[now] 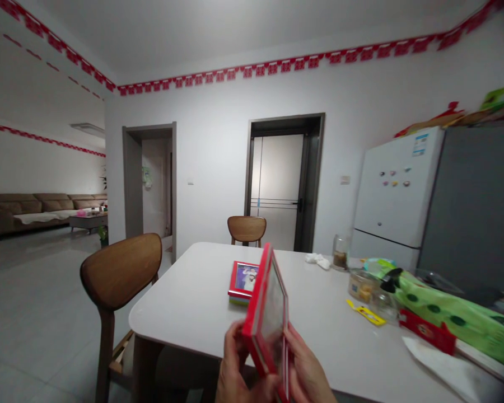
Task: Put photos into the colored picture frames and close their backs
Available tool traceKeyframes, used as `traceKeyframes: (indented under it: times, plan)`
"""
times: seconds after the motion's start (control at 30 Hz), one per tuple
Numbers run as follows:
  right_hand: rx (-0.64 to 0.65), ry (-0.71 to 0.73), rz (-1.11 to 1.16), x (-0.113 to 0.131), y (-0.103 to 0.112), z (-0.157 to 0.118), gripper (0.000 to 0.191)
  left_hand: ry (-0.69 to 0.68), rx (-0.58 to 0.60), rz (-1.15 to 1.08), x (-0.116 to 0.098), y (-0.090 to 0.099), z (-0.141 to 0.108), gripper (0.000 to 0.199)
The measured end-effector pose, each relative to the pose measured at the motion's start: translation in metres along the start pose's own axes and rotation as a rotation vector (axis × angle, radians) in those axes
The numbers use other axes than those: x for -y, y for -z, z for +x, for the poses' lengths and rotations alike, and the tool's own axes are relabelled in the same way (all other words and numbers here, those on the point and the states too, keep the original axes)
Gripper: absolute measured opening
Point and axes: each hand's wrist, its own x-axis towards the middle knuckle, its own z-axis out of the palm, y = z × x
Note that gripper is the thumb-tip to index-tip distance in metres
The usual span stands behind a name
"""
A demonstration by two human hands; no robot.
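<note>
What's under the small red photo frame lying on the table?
The red photo frame rests on a thin stack with green and yellow edges, on the white table. The frame covers the stack's top, so only its edges show and what it is cannot be told.

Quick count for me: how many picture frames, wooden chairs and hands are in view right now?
Picture frames: 2 (held red frame; red frame on the table)
Wooden chairs: 2 (near chair; far chair)
Hands: 2 (left hand; right hand)
Total: 6
</note>
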Motion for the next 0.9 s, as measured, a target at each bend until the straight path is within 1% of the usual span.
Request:
traceKeyframes:
  times: [0.07,0.1,0.13,0.2,0.27,0.33,0.4,0.47,0.6,0.67,0.73,0.8,0.9]
  plan:
    - [0.010,-0.016,-0.034,0.016,0.003,-0.002,0.054,0.036,-0.083,-0.116,-0.006,0.009,0.007,0.081]
    - [0.007,-0.042,-0.070,0.022,0.007,-0.003,0.061,0.073,-0.087,-0.161,-0.007,0.015,0.009,0.084]
    - [-0.006,-0.068,-0.108,0.027,0.011,-0.002,0.066,0.116,-0.062,-0.200,-0.006,0.019,0.010,0.086]
    - [-0.037,-0.096,-0.183,0.034,0.022,0.000,0.071,0.169,0.042,-0.268,0.001,0.026,0.011,0.093]
    - [-0.050,-0.104,-0.242,0.038,0.034,0.004,0.072,0.156,0.122,-0.303,0.014,0.028,0.009,0.096]
    - [-0.061,-0.113,-0.299,0.042,0.047,0.007,0.074,0.112,0.163,-0.326,0.027,0.023,0.006,0.096]
    - [-0.106,-0.113,-0.373,0.049,0.061,0.008,0.076,0.098,0.199,-0.368,0.037,0.010,0.004,0.092]
    - [-0.173,-0.095,-0.473,0.061,0.080,0.007,0.077,0.116,0.240,-0.416,0.044,-0.008,0.004,0.088]
    - [-0.337,-0.054,-0.778,0.095,0.127,0.008,0.075,0.170,0.284,-0.414,0.054,-0.055,0.012,0.081]
    - [-0.370,-0.033,-0.940,0.112,0.151,0.013,0.069,0.213,0.284,-0.379,0.058,-0.078,0.020,0.079]
    - [-0.382,-0.013,-1.066,0.126,0.172,0.022,0.062,0.284,0.288,-0.312,0.060,-0.098,0.032,0.078]
    - [-0.389,0.003,-1.164,0.134,0.189,0.034,0.057,0.346,0.289,-0.175,0.062,-0.112,0.044,0.074]
    - [-0.377,0.028,-1.321,0.137,0.207,0.056,0.050,0.349,0.287,0.109,0.064,-0.125,0.061,0.059]
